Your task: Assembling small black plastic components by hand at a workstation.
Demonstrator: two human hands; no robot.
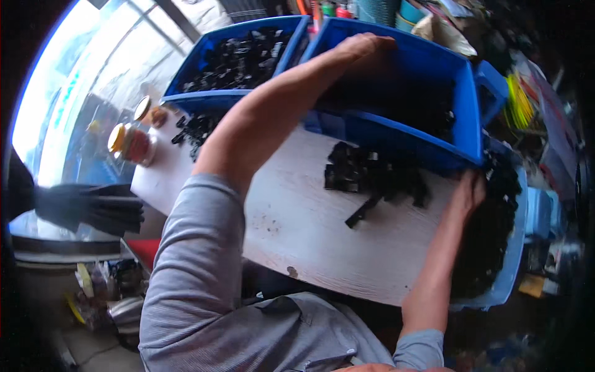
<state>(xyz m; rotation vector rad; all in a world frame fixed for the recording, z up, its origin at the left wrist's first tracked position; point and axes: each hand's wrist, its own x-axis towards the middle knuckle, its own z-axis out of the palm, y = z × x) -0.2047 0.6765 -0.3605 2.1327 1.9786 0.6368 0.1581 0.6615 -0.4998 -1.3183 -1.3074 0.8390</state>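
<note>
A large blue bin (468, 93) stands at the far side of the white table (297, 211), with dark pieces low inside it. My left arm stretches across it, and my left hand (369, 46) is closed at its far rim, the fingertips partly hidden and blurred. At the bin's near right corner my right hand (472, 189) grips its lower edge, fingers mostly out of sight. In front of the bin lies a loose heap of small black plastic parts (353, 170). One longer black piece (362, 212) points toward me.
A second blue bin (245, 90) full of black parts stands at the far left. Beside it are more black parts (197, 129) and a lidded jar (133, 144). A light-blue tub (515, 248) of dark pieces sits off the table's right edge.
</note>
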